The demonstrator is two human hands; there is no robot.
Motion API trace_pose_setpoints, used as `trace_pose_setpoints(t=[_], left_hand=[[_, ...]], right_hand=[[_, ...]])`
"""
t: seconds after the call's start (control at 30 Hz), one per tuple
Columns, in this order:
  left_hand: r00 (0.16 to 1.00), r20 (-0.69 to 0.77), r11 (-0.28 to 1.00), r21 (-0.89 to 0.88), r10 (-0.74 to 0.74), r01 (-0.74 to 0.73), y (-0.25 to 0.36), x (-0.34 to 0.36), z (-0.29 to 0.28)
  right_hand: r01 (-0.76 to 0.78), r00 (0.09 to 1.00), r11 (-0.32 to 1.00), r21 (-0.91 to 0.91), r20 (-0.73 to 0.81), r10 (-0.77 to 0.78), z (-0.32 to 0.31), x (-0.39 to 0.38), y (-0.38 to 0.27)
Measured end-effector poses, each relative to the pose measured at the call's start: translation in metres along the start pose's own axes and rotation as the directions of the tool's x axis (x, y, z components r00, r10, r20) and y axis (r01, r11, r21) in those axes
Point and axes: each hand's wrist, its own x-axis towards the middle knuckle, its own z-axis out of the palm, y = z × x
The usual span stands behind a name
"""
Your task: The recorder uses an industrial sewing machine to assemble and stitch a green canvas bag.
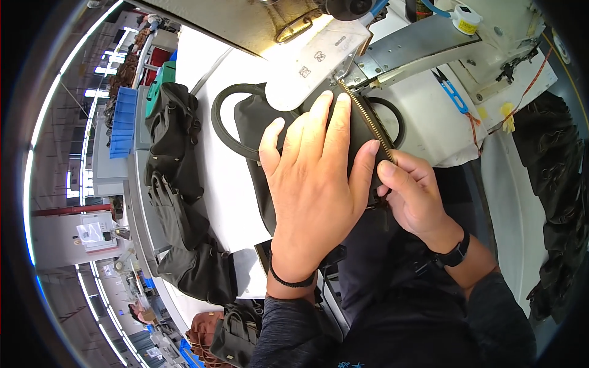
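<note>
Nearest the camera, the left hand [316, 162] lies palm down with fingers extended and spread, pressing on the dark bag [250, 119] without gripping it. The right hand [417, 190] is closed in a pinch, thumb on top, on the edge beside the brass-toothed zipper [368, 119]. The bag is located below the head of the sewing machine [423, 52], over the white tabletop [222, 205]; the zipper's far end reaches the metal parts under the pale plate [316, 67].

Findings on risk follow, all by judgement. The left fingertips are near those parts; a forward slip of the flat hand could bring them into contact. Uneven tension between the pressing and pinching hands could make the zipper wander or pucker. Metal teeth drifting into the stitching point (its needle cannot be made out here) could break it. One handle [218, 119] loops out over the tabletop, while the second handle [400, 122] curves beside the machine bed, where it could snag if the bag is turned.

Lesser concern: the blue snips [453, 95] rest near the machine with an orange thread [475, 132] close by; a sweeping sleeve could drag either. Dark bags [175, 122] are piled at left, apart from the work.
</note>
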Motion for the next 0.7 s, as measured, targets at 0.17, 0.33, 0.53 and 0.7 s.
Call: trace_pose_setpoints(t=[0.17,0.33,0.53,0.7], left_hand=[[0.998,-0.056,1.0,-0.019,0.02,-0.021,-0.007,0.005,0.006],[0.999,-0.05,0.998,-0.061,0.006,-0.009,0.0,-0.006,0.007],[0.994,-0.113,0.999,-0.05,0.006,-0.012,-0.001,-0.022,0.019],[0.981,-0.193,0.998,-0.059,0.026,-0.038,-0.014,-0.011,0.036]], right_hand=[[-0.004,1.0,0.993,-0.114,0.003,0.005,-0.008,0.01,0.004],[0.067,0.998,0.992,-0.107,0.003,-0.067,0.0,0.018,-0.001],[0.116,0.992,0.988,-0.106,0.07,-0.108,-0.001,0.026,0.0],[0.08,0.996,0.992,-0.099,0.032,-0.078,-0.002,0.042,0.006]])
